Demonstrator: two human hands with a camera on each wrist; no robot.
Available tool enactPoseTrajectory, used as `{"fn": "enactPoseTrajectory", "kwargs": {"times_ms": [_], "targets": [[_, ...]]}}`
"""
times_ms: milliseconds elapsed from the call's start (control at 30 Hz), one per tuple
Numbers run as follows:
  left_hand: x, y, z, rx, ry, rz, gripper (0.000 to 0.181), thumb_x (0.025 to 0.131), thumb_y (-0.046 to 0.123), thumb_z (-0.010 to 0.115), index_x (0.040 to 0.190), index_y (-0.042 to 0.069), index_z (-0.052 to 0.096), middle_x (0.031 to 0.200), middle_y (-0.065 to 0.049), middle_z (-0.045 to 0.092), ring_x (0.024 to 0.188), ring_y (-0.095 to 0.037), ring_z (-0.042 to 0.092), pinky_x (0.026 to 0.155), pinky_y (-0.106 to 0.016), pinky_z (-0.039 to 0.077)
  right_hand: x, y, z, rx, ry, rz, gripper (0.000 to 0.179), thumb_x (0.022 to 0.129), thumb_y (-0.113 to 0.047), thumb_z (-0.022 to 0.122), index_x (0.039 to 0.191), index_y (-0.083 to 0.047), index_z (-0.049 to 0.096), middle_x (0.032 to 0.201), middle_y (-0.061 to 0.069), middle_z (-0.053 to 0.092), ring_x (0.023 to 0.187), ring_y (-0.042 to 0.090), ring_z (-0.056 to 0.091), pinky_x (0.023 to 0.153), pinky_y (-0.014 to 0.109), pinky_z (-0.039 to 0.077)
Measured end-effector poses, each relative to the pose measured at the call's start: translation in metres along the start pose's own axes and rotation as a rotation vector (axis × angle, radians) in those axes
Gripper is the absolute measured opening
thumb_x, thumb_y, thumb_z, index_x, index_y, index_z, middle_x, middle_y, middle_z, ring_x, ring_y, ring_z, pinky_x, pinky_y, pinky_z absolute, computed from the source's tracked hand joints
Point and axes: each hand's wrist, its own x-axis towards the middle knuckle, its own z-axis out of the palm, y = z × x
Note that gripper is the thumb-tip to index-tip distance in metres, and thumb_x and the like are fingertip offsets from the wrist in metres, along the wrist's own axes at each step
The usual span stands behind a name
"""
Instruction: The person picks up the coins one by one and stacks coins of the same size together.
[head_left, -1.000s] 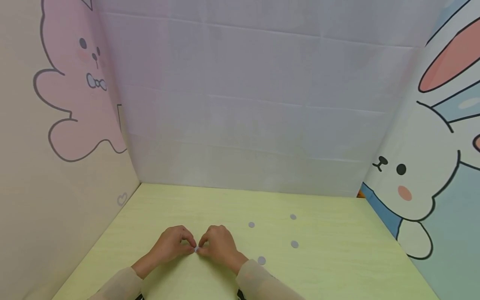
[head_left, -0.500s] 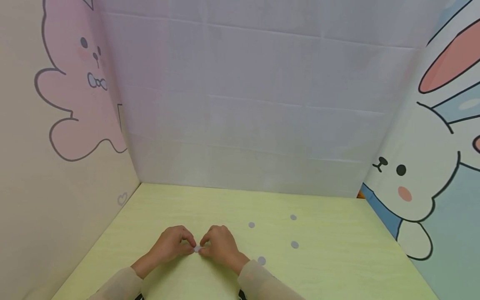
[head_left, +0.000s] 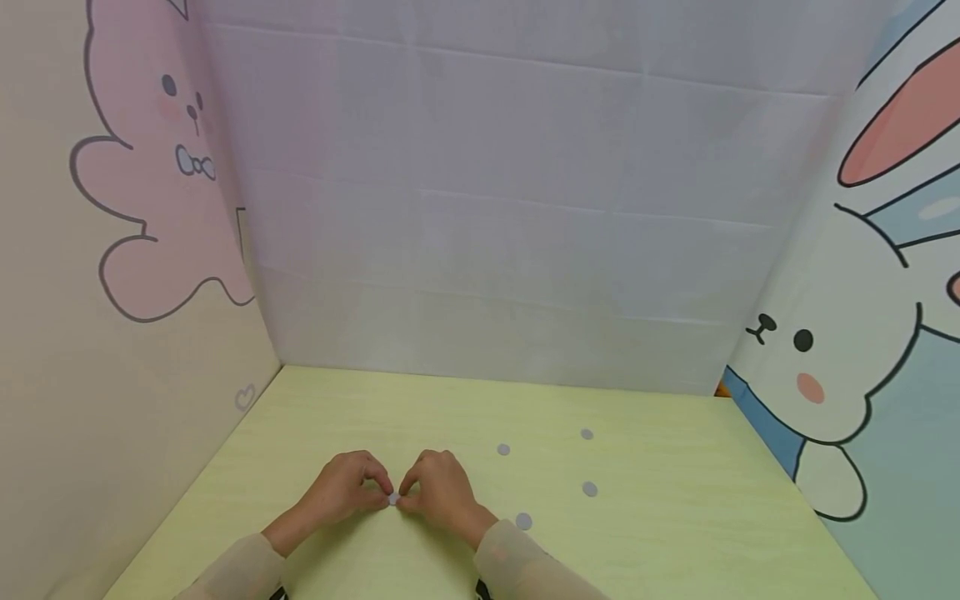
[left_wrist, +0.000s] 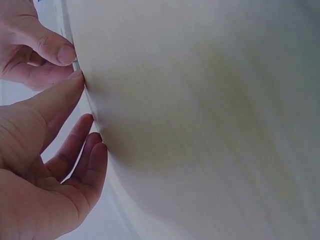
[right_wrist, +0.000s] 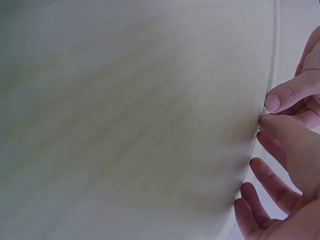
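Note:
A small grey disc (head_left: pixel 393 499) is between my two hands, low over the yellow table, left of middle in the head view. My left hand (head_left: pixel 346 490) pinches its left edge with thumb and index finger. From the other side, the thumb and index finger of my right hand (head_left: pixel 439 493) pinch the right edge. In the left wrist view the thumb tips nearly meet, and only a thin sliver of the disc (left_wrist: pixel 76 65) shows between them. The other fingers of the left hand (left_wrist: pixel 30 135) and of the right hand (right_wrist: pixel 295 150) curve down to the tabletop.
Several similar flat grey discs lie right of my hands, such as one near disc (head_left: pixel 523 522) by the right sleeve and one far disc (head_left: pixel 587 434). A pale cloth wall (head_left: pixel 510 250) closes the table (head_left: pixel 675 517) at the back. Printed panels stand at both sides.
A second ago the disc was mostly covered by my fingertips. The right fingertips have since shifted slightly right, and more of its grey face shows. The left hand has barely moved.

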Motion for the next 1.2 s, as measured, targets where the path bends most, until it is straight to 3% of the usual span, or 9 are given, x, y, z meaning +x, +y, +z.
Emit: {"fn": "enactPoseTrajectory", "kwargs": {"times_ms": [667, 1200], "targets": [[0.0006, 0.0020, 0.0018, 0.041, -0.011, -0.041, 0.015, 0.080, 0.019, 0.094, 0.078, 0.028, 0.081, 0.093, 0.019, 0.073, 0.093, -0.013, 0.068, 0.084, -0.038, 0.056, -0.0001, -0.0025, -0.0011, 0.032, -0.002, 0.040, 0.007, 0.081, -0.027, 0.093, 0.079, -0.025, 0.087, 0.082, -0.010, 0.069, 0.078, 0.002, 0.054, 0.072, 0.018, 0.044], [-0.0012, 0.0028, 0.0020, 0.061, -0.004, -0.020, 0.014, 0.080, 0.019, 0.094, 0.079, 0.027, 0.082, 0.092, 0.017, 0.073, 0.093, -0.014, 0.068, 0.084, -0.040, 0.056, 0.0008, 0.0005, 0.0011, 0.022, -0.007, 0.026, 0.006, 0.082, -0.027, 0.092, 0.081, -0.025, 0.087, 0.084, -0.009, 0.070, 0.079, 0.004, 0.055, 0.071, 0.018, 0.043]]}}
